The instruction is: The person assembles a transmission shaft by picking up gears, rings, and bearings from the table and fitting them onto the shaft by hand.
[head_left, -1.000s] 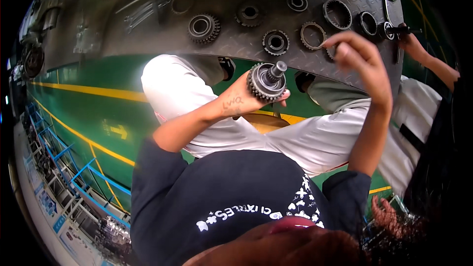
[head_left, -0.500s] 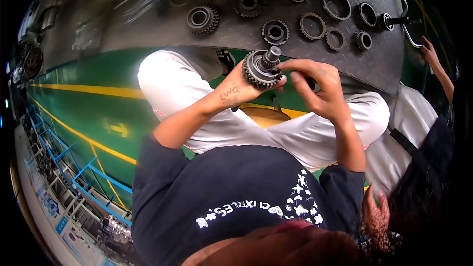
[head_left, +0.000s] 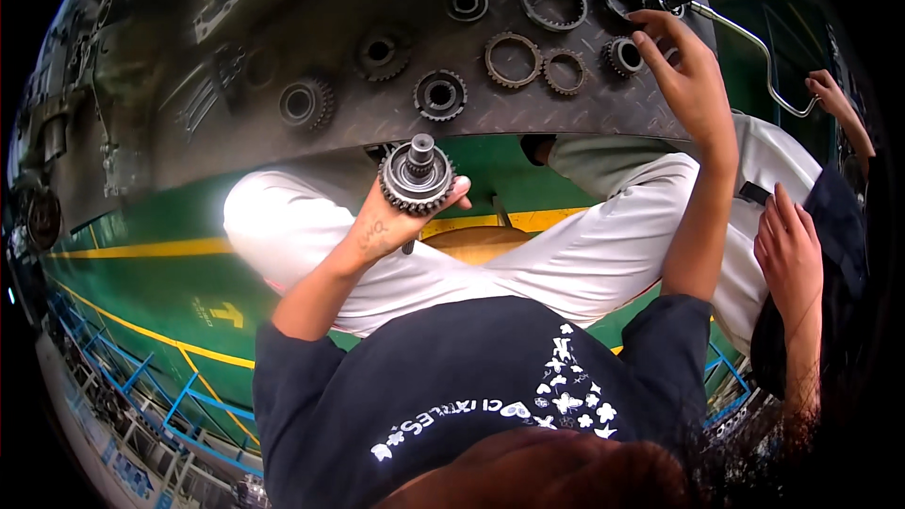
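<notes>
Gear cluster of dark steel, toothed around its rim and topped by a short stub shaft (head_left: pixel 416 175), sits just left of the frame's centre, cupped from below in the person's left hand (head_left: pixel 401 221), fingers curled up around its lower edge. The hold is a loose cradle rather than a clamp, so a tilt of the wrist could let the heavy piece roll off the palm onto the white-trousered lap below. At upper right, the right hand (head_left: pixel 693 85) stretches to the grey checker-plate steel table (head_left: pixel 283 28), fingers spread and slightly bent, their tips at a small dark toothed gear (head_left: pixel 622 55); whether they touch it cannot be told. Brass-coloured synchro rings (head_left: pixel 512 58) and a larger toothed ring (head_left: pixel 552 2) lie close beside it, and a careless sweep could knock them. Another person's hand (head_left: pixel 790 243) rests at the right edge.
</notes>
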The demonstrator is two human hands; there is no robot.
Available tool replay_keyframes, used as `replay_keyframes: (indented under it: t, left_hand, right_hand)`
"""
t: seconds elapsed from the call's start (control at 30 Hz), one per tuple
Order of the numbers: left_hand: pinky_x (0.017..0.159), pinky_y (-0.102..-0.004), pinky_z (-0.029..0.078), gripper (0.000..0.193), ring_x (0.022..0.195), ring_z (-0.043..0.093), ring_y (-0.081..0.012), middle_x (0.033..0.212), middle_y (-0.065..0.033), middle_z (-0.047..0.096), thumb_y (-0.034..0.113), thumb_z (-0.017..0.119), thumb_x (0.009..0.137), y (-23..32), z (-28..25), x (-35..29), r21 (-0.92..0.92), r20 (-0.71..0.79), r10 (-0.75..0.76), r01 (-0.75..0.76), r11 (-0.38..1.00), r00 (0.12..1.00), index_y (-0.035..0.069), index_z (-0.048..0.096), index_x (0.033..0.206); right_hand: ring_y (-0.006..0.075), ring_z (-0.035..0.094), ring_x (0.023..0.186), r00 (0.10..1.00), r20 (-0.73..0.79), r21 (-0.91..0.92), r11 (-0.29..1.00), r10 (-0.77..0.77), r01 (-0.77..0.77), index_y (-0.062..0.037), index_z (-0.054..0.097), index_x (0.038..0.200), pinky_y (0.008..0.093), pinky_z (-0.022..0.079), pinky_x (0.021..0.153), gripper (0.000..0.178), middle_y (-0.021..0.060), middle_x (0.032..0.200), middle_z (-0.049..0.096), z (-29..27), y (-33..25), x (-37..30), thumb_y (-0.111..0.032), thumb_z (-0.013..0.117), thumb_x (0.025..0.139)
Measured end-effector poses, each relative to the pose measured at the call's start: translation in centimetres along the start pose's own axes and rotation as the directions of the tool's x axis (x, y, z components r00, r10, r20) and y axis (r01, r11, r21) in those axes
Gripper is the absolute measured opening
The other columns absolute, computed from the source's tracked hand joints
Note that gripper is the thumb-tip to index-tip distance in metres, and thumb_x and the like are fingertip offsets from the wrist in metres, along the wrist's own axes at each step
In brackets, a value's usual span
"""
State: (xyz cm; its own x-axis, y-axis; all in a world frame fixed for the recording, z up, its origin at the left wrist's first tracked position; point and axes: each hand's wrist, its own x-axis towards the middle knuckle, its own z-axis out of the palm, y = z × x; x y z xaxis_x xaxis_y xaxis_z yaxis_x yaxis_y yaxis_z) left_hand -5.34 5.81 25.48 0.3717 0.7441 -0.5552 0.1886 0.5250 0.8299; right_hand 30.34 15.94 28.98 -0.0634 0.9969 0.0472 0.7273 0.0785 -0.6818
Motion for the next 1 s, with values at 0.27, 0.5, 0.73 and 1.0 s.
replay_keyframes:
  t: [0.27,0.5,0.73,1.0]
  left_hand:
    - [0.083,-0.0307,0.054,0.025,0.086,0.070,-0.0130,0.086,-0.0056,0.075,0.025,0.078,0.097,-1.0,0.2,0.9,-0.129,0.017,-0.082,0.084,0.988,0.996,0.002,0.068,0.099]
    - [0.086,-0.0294,0.055,0.025,0.087,0.071,-0.0122,0.088,-0.0055,0.076,0.020,0.080,0.095,-0.9,0.3,1.5,-0.174,-0.019,-0.098,0.093,0.980,0.995,0.000,0.066,0.099]
    - [0.084,-0.0300,0.055,0.026,0.086,0.072,-0.0132,0.086,-0.0065,0.075,0.020,0.080,0.095,-0.8,0.1,1.1,-0.111,-0.007,-0.074,0.073,0.991,0.997,-0.001,0.066,0.099]
    - [0.086,-0.0311,0.055,0.025,0.086,0.071,-0.0130,0.086,-0.0059,0.075,0.022,0.080,0.095,-1.3,-0.4,1.0,-0.108,-0.039,-0.083,0.079,0.991,0.996,0.001,0.066,0.098]
  right_hand:
    - [0.0397,0.058,0.120,0.990,0.139,-0.336,0.938,-0.039,0.084,-0.0045,0.059,0.133,0.0452,0.049,0.102,0.054,0.0188,0.130,0.058,2.0,1.9,-0.6,-0.022,0.081,0.087]
    - [0.0377,0.059,0.123,0.973,0.229,-0.230,0.972,0.012,0.042,-0.0045,0.061,0.129,0.0419,0.047,0.105,0.048,0.0159,0.130,0.060,0.7,2.2,0.1,-0.013,0.078,0.085]
    - [0.0363,0.060,0.123,0.977,0.211,-0.207,0.978,0.010,0.035,-0.0061,0.061,0.130,0.0409,0.046,0.106,0.048,0.0147,0.129,0.060,0.9,2.1,-0.3,-0.013,0.077,0.086]
    - [0.0359,0.060,0.121,0.979,0.201,-0.209,0.976,-0.014,0.057,-0.0051,0.061,0.130,0.0390,0.046,0.104,0.046,0.0156,0.129,0.061,1.3,2.6,-0.5,-0.011,0.077,0.087]
